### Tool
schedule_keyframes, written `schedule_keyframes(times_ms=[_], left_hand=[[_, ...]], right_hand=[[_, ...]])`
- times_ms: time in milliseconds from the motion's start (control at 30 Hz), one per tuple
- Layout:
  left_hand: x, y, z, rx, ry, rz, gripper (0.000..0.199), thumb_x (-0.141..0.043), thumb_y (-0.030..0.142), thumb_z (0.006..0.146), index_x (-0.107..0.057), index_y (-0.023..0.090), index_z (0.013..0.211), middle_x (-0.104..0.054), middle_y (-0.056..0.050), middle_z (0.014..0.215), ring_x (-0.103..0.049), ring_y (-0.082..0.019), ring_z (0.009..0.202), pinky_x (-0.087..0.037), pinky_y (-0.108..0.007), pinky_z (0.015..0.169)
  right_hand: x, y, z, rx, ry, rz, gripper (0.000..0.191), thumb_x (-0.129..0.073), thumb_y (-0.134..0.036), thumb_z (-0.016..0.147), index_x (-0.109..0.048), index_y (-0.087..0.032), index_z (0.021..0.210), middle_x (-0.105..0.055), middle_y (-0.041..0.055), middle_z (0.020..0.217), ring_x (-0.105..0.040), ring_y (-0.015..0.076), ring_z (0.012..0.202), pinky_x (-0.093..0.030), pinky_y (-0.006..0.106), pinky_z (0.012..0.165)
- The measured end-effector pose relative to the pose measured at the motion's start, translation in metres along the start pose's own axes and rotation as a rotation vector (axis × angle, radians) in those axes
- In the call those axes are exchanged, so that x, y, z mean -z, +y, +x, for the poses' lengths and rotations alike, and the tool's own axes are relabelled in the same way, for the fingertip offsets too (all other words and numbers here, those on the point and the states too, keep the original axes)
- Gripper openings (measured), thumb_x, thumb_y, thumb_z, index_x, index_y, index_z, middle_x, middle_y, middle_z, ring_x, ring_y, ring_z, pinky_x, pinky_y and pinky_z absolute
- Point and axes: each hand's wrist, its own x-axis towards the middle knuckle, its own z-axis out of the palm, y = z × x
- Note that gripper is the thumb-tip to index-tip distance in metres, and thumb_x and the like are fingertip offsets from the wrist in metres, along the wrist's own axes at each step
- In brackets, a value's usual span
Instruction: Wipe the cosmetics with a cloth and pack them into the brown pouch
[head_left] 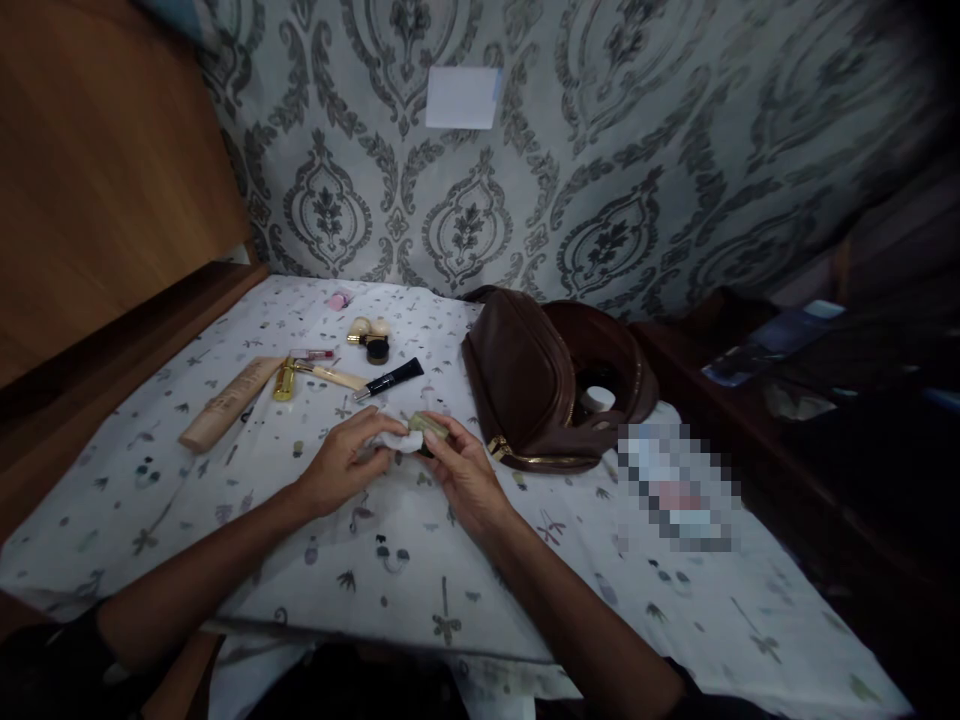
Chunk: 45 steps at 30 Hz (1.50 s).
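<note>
Over the middle of the table, my left hand (339, 468) pinches a crumpled white tissue or wipe (394, 437). My right hand (469, 480) grips a small pale-green item (427, 425), maybe a bottle or tube; the fingers cover much of it. The white sheet touches this green item. Just beyond my hands lies a black tube (394, 378). Left of it are a slim tan stick (334, 376), a gold lipstick-like tube (283, 382) and a thin tube with a red end (311, 354). A large tan tube (229, 405) lies further left.
An unzipped brown bag (514, 375) stands right of my hands, with a white-lidded container (598, 399) inside. Small cosmetic pots, including a black round one (377, 350), sit behind the black tube. A pink item (338, 301) lies further back. A pixelated object (679, 490) is at right.
</note>
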Motion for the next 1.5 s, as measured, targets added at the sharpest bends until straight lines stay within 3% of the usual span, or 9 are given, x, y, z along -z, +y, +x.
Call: schedule_keyframes(times_ms=[100, 267, 433, 667, 867, 1067, 1233, 1400, 1500], left_hand=[[0.001, 0.004, -0.001, 0.020, 0.021, 0.023, 0.021, -0.057, 0.031, 0.089, -0.066, 0.020, 0.104, -0.065, -0.007, 0.097, -0.060, -0.024, 0.095, -0.046, -0.032, 0.084], [0.002, 0.006, 0.002, 0.052, 0.073, 0.004, 0.022, -0.055, 0.040, 0.091, -0.062, 0.019, 0.090, -0.061, -0.003, 0.085, -0.058, -0.020, 0.083, -0.044, -0.029, 0.078], [0.003, 0.003, 0.004, 0.150, 0.066, -0.129, 0.025, -0.053, 0.043, 0.092, -0.060, 0.019, 0.091, -0.062, -0.001, 0.085, -0.058, -0.018, 0.083, -0.044, -0.027, 0.078], [0.002, 0.001, 0.008, 0.352, 0.073, -0.402, 0.032, -0.057, 0.051, 0.088, -0.056, 0.019, 0.086, -0.054, 0.003, 0.067, -0.052, -0.013, 0.058, -0.043, -0.022, 0.054], [0.000, -0.008, 0.005, 0.332, 0.108, -0.404, 0.029, -0.057, 0.047, 0.091, -0.055, 0.019, 0.085, -0.049, 0.004, 0.071, -0.048, -0.011, 0.062, -0.042, -0.020, 0.056], [-0.001, -0.007, 0.004, 0.269, 0.121, -0.297, 0.024, -0.056, 0.043, 0.092, -0.057, 0.019, 0.094, -0.055, 0.002, 0.081, -0.052, -0.013, 0.070, -0.044, -0.021, 0.062], [0.001, -0.005, 0.003, 0.238, 0.107, -0.177, 0.022, -0.054, 0.041, 0.091, -0.056, 0.019, 0.093, -0.055, 0.003, 0.079, -0.052, -0.013, 0.067, -0.043, -0.022, 0.063], [0.002, -0.007, 0.003, 0.179, 0.048, -0.036, 0.021, -0.052, 0.038, 0.091, -0.060, 0.019, 0.092, -0.060, 0.002, 0.080, -0.054, -0.015, 0.072, -0.041, -0.025, 0.068], [0.001, -0.008, 0.003, 0.141, 0.022, -0.006, 0.020, -0.052, 0.036, 0.091, -0.062, 0.018, 0.092, -0.064, 0.001, 0.082, -0.057, -0.017, 0.075, -0.043, -0.026, 0.071]], right_hand=[[0.000, 0.000, -0.001, 0.026, -0.016, -0.070, 0.042, -0.088, -0.036, 0.060, -0.072, -0.023, 0.096, -0.074, 0.0029, 0.101, -0.066, 0.0193, 0.094, -0.052, 0.035, 0.093], [-0.001, 0.001, -0.005, 0.021, -0.074, -0.188, 0.047, -0.088, -0.031, 0.059, -0.071, -0.024, 0.102, -0.073, 0.0021, 0.104, -0.065, 0.0204, 0.098, -0.050, 0.036, 0.094], [0.001, 0.003, -0.005, -0.006, -0.151, -0.190, 0.047, -0.087, -0.028, 0.059, -0.070, -0.025, 0.102, -0.072, 0.0017, 0.105, -0.065, 0.0198, 0.099, -0.049, 0.035, 0.093], [-0.003, 0.000, -0.009, -0.047, -0.216, -0.179, 0.042, -0.087, -0.030, 0.061, -0.067, -0.023, 0.097, -0.070, 0.0008, 0.097, -0.065, 0.0181, 0.091, -0.051, 0.033, 0.088], [-0.005, -0.002, -0.010, -0.047, -0.153, -0.110, 0.043, -0.086, -0.029, 0.062, -0.066, -0.025, 0.100, -0.066, 0.0009, 0.101, -0.064, 0.0190, 0.092, -0.056, 0.034, 0.082], [-0.002, 0.000, -0.007, -0.038, -0.148, -0.169, 0.050, -0.084, -0.032, 0.065, -0.067, -0.026, 0.111, -0.068, 0.0022, 0.106, -0.064, 0.0189, 0.095, -0.053, 0.034, 0.088], [0.002, 0.003, -0.004, 0.099, -0.165, -0.429, 0.047, -0.084, -0.032, 0.064, -0.064, -0.023, 0.105, -0.070, 0.0012, 0.097, -0.064, 0.0198, 0.094, -0.049, 0.036, 0.092], [0.005, 0.004, -0.006, 0.294, -0.098, -0.882, 0.037, -0.081, -0.031, 0.066, -0.065, -0.021, 0.097, -0.068, 0.0038, 0.094, -0.061, 0.0231, 0.090, -0.049, 0.038, 0.084], [0.006, 0.005, -0.007, 0.388, -0.087, -1.024, 0.035, -0.081, -0.030, 0.068, -0.066, -0.021, 0.098, -0.067, 0.0054, 0.095, -0.060, 0.0245, 0.092, -0.049, 0.037, 0.082]])
